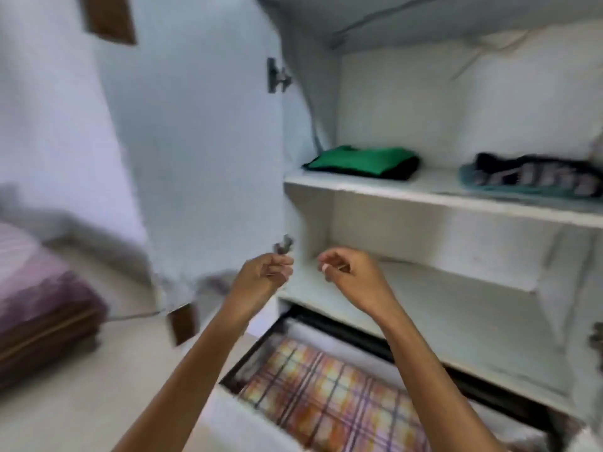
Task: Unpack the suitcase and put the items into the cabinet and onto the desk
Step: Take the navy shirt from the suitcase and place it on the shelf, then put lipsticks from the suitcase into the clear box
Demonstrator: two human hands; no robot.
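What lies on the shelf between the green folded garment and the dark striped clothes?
Nothing: the head view shows bare white shelf between the green garment and the striped clothes.
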